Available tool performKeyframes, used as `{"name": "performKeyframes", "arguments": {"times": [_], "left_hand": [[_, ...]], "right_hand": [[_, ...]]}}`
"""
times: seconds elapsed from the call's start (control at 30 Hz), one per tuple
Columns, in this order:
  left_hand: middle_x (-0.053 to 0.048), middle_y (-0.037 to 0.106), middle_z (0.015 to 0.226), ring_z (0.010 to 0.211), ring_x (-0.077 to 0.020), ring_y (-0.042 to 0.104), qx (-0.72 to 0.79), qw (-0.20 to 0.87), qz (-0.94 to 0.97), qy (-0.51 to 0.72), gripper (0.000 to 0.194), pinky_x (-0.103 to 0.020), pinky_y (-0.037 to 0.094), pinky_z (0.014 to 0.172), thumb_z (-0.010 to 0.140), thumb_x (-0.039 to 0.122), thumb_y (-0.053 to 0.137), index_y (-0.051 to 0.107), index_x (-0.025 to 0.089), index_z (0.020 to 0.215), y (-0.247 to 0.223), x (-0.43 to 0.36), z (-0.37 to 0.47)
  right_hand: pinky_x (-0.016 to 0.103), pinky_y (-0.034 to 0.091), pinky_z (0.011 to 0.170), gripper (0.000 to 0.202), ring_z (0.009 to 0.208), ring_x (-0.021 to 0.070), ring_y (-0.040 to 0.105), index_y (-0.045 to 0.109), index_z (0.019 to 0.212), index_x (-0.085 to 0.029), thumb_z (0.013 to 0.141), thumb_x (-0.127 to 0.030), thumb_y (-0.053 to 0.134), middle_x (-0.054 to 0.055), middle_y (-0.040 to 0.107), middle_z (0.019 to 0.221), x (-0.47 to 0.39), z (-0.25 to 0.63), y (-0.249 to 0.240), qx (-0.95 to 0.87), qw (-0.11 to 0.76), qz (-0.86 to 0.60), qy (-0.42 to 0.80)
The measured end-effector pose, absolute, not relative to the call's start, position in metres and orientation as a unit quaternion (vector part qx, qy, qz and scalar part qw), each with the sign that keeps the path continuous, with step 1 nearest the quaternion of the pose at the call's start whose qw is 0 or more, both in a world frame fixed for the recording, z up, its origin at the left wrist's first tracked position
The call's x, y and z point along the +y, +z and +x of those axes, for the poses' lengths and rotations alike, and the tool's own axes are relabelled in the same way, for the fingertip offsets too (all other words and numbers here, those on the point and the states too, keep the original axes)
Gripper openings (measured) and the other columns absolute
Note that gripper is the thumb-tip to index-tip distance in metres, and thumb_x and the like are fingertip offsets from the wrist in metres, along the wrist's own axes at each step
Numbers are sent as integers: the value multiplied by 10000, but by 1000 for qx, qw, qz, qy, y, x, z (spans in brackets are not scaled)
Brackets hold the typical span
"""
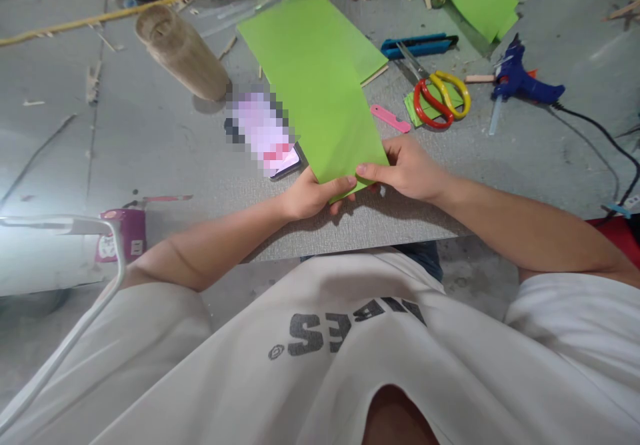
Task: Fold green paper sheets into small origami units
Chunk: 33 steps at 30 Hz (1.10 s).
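A long sheet of bright green paper [330, 111] is held at its near end by both hands. My left hand [315, 195] pinches its lower left corner, thumb on top and fingers underneath. At the lower right edge, my right hand [407, 168] grips it the same way, the two thumbs almost touching. The sheet's far part overlaps another green piece [350, 38]; whether they are joined I cannot tell. Left of the paper lies a phone [287, 165] with a blurred screen. To the right are a pink folding cutter [390, 119] and scissors [434, 101] with red and yellow handles.
Behind the scissors lies a blue utility knife [420, 45]. A blue glue gun [525, 81] with a black cord rests at the right. A wooden cylinder [183, 51] stands at the left, near a yellow strip [95, 19]. More green paper [475, 1] lies at the back.
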<state>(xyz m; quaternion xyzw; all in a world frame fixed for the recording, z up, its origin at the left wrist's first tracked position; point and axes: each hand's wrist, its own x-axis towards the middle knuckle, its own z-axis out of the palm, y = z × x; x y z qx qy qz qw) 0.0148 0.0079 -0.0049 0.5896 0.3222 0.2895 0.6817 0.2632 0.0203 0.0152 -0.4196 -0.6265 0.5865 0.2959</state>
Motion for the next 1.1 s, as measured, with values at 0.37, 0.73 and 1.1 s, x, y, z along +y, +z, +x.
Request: {"name": "performKeyframes", "arguments": {"times": [0.37,0.73,1.1], "left_hand": [[-22,676,567,476,-196,627,318,693,589,267,765,-370,610,522,962,1002,921,798,259,825,-8,8,11],[-20,639,503,452,-171,593,321,696,589,256,798,-332,488,497,944,1012,926,811,237,796,-3,9,11],[-7,663,504,487,-129,545,318,692,597,251,873,-285,473,536,933,1057,910,826,195,824,-2,9,13]], "right_hand": [[315,556,525,599,544,148,632,849,753,-246,799,-759,1154,5,746,616,28,269,29,-610,223,-372,663],[265,509,479,535,486,129,653,841,660,-188,639,-499,1276,42,768,596,41,285,39,-573,101,-386,716],[231,365,477,603,495,85,563,791,666,-211,778,-644,1194,-22,677,575,55,303,43,-627,52,-354,692]]}}
